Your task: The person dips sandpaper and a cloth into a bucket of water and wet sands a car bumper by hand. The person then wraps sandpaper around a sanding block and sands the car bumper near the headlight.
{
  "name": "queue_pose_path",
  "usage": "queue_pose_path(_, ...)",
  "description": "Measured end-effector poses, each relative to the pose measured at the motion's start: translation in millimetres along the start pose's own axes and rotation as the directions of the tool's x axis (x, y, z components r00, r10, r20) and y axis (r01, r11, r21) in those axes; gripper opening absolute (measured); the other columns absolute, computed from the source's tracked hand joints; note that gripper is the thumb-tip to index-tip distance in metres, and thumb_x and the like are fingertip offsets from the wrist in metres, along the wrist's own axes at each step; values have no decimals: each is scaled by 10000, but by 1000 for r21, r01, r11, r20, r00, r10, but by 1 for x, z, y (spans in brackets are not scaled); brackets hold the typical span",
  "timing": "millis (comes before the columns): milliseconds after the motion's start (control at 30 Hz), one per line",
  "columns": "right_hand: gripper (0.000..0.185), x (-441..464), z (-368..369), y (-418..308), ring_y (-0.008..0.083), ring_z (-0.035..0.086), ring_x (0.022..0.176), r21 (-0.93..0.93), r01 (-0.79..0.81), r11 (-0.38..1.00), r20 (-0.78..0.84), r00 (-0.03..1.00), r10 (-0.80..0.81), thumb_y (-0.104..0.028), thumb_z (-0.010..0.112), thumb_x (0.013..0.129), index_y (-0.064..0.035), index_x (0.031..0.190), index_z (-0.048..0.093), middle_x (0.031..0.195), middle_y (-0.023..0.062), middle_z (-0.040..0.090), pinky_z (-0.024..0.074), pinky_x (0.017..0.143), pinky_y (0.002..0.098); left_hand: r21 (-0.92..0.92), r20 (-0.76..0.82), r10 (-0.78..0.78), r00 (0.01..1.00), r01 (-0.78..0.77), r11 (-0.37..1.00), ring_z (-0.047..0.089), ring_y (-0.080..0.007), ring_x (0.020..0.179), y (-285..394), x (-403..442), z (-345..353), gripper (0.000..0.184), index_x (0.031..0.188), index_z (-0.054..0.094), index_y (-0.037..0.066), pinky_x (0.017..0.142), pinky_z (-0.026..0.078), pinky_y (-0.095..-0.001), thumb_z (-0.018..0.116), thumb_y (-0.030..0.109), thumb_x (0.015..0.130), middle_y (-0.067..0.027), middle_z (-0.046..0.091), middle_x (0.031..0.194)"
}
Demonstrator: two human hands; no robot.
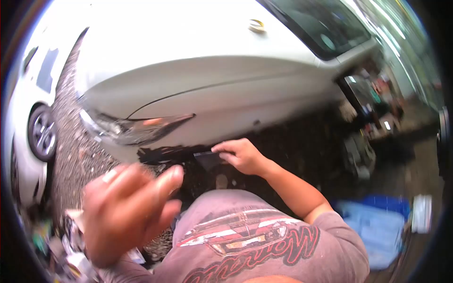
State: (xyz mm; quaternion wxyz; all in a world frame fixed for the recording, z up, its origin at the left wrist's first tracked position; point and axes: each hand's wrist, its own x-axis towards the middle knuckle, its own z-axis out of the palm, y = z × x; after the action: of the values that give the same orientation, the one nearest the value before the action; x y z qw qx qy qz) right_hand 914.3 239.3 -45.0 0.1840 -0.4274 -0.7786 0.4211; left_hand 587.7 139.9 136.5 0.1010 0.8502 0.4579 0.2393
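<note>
In the middle of the head view, my right hand (241, 156) is closed, pinching a thin, dark flat piece (206, 160) by its edge beside the car's lower front corner; its exact kind is unclear. My left hand (125, 207) is raised close to the camera at lower left and blurred. Its fingers are loosely bent, with thumb and forefinger apart and nothing visible between them. A small white patch (111, 175) shows on one of its fingers. Above both hands stands a light-coloured car (226, 101), with its headlight (141, 129) and a dark, ragged-edged area (165, 153) below that.
A roll of tape (256, 26) lies on the car's hood. Another white car, with its wheel (42, 132) showing, stands at far left on gravel (71, 155). A light blue container (373, 228) is at lower right. Cluttered items (71, 254) fill the lower left.
</note>
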Motion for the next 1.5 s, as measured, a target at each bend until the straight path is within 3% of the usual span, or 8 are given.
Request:
queue_pose_path(300, 244, 41, -39, -46, 244, 746, 876, 85, 515, 853, 286, 807, -516, -24, 702, 925, -94, 1155, 748, 959, 97, 762, 578, 787, 365, -394, -37, -561, 827, 504, 769, 667, -270, 880, 17, -4, 181, 356, 1057, 790, 73, 789, 537, -370, 872, 313, 807, -97, 643, 949)
queue_pose_path(433, 429, 73, -13, -14, 220, 711, 1037, 631, -20, 775, 430, 841, -328, -209, 665, 1028, -128, 1438, 568, 1204, 98, 721, 554, 933, 373, -517, -249, -625, 740, 444, 732, 650, -224, 877, 8, -21, 192, 205, 977, 769, -8, 761, 506, -343, 842, 127, 841, -83, 643, 910)
queue_pose_path(533, 709, 93, 17, 1, 264, 453, 1420, 787, -488, 377, 599, 749, -283, -567, 528, 1036, -210, 1616, 334, 1525, 108, 494, 412, 1120, 519, -985, -169, -929, 328, -26, 170, 668, -115, 852, 8, -15, 189, 104, 1003, 755, 11, 771, 516, -253, 737, 112, 985, -24, 744, 983)
queue_pose_path(633, 705, 90, 65, -6, 317, 461, 1426, 680, -709, 187, 724, 606, -330, -584, 532, 1024, -182, 1584, 387, 1527, 115, 506, 390, 1139, 604, -973, -13, -952, 306, -222, -58, 675, -91, 821, 1, -18, 196, 121, 1066, 753, 38, 787, 523, -230, 732, 135, 995, -9, 761, 972)
queue_pose_path(800, 519, 102, 100, -13, 269, 638, 1219, 653, -756, 38, 702, 586, -406, -489, 585, 1031, -189, 1447, 503, 1396, 85, 611, 568, 939, 536, -958, -287, -901, 324, -109, 266, 612, -138, 1110, -5, -21, 210, 202, 1148, 706, -48, 938, 487, -262, 697, 103, 1015, -105, 647, 1264)
queue_pose_path(900, 419, 123, 99, -9, 240, 711, 1063, 616, -731, 294, 780, 513, -360, -384, 685, 989, -146, 1313, 568, 1251, 106, 691, 615, 793, 437, -769, -613, -789, 53, 189, 610, 624, -131, 1068, -20, -61, 228, 256, 1227, 650, -52, 844, 523, -251, 690, 76, 1009, -117, 645, 1256)
queue_pose_path(1133, 370, 190, 69, -45, 245, 711, 825, 356, -523, 774, 834, 551, -11, -78, 623, 954, -50, 1316, 553, 1111, 179, 725, 547, 640, 334, -902, -425, -738, -524, 312, 299, 624, -92, 833, -21, -180, 314, 385, 1303, 573, 0, 664, 515, -265, 693, 16, 938, -63, 707, 966)
queue_pose_path(1500, 531, 220, 112, -57, 218, 703, 925, 227, -263, 938, 877, 474, -79, -141, 736, 936, -81, 1397, 478, 1119, 134, 678, 507, 628, 293, -963, -269, -624, -734, 191, 191, 749, -215, 902, -74, -139, 545, 343, 1180, 743, 20, 844, 567, -345, 671, 44, 845, -141, 782, 991)
